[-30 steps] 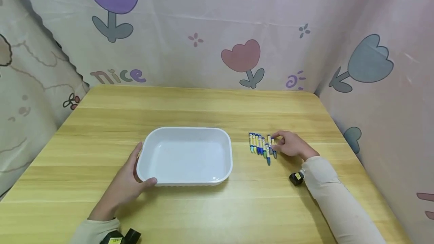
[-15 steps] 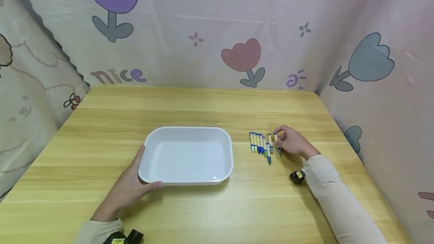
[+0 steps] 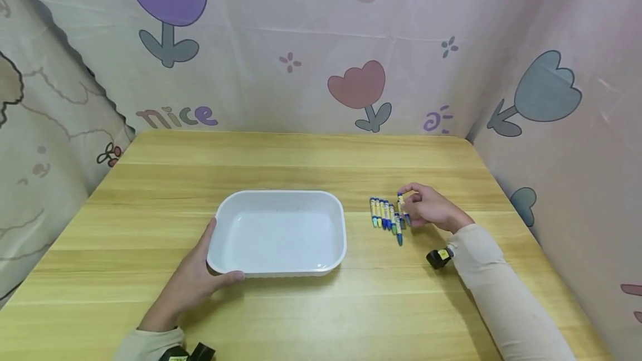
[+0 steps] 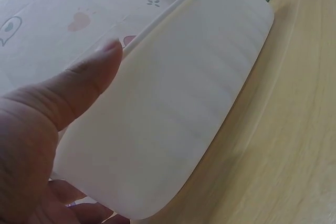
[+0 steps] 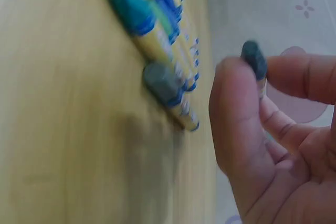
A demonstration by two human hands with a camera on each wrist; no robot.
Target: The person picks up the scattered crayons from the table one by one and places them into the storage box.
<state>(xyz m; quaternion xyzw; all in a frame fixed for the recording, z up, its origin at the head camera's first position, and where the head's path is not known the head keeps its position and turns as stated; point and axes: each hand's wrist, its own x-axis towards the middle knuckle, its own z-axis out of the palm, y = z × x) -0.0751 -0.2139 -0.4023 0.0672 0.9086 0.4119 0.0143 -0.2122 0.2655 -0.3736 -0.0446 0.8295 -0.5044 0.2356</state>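
My left hand [image 3: 193, 280] grips the near-left corner of a white plastic tray [image 3: 276, 275], its thumb along the front side and its fingers around the left side. In the left wrist view the tray's ribbed outer wall [image 4: 168, 98] fills the middle. To the right of the tray, my right hand [image 3: 432, 208] pinches a dark-tipped crayon [image 5: 254, 59] between thumb and fingers, raised off the table. Beside that hand lie several yellow-wrapped crayons [image 3: 385, 215] in a rough row. A teal crayon [image 5: 128, 3] and a grey crayon [image 5: 163, 83] lie nearest the right wrist camera.
Everything rests on a light wood-grain table [image 3: 301, 322]. A printed curtain [image 3: 281, 93] hangs along its back and both sides. A small black wrist camera [image 3: 439, 258] sits by the right sleeve [image 3: 501, 294].
My right hand first draws the crayon away to the right, then lifts it and brings it back slightly left over the row. My left hand and the tray shift very slightly right.
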